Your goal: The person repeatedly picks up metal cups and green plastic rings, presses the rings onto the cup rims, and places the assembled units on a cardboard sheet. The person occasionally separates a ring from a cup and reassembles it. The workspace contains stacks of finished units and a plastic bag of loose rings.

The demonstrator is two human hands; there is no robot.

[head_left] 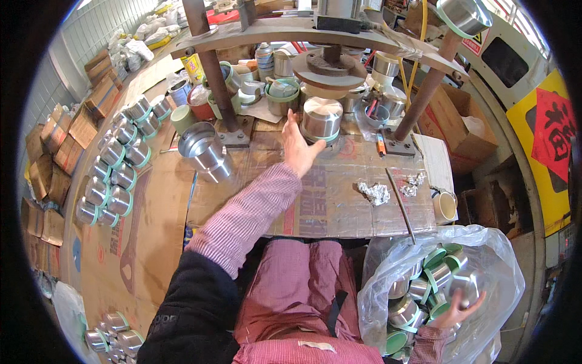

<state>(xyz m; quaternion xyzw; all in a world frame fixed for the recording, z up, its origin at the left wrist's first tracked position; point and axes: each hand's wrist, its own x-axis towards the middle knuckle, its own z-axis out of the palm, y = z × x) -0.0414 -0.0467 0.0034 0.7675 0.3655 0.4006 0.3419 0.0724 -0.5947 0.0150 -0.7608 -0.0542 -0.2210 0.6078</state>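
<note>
A shiny steel cup (322, 119) with a pale green rim at its base stands upside down beneath the round plate (329, 71) of a press. My left hand (298, 148) is at the cup's near left side, thumb and fingers spread; whether it touches the cup I cannot tell. At the lower right my right hand (456, 313) holds another steel cup (465, 287), blurred by motion, over a clear plastic bag (506, 255). Several steel cups with green rims (418, 290) fill that bag. A taller steel container (205, 151) stands left of my left hand.
Rusty press posts (219, 88) rise on both sides. A metal rod (400, 205) and crumpled foil (374, 193) lie on the cardboard-covered table (327, 212). Rows of steel cups (112, 151) stand at the left. Tins and tubs (282, 96) crowd behind the press; a cardboard box (464, 124) stands right.
</note>
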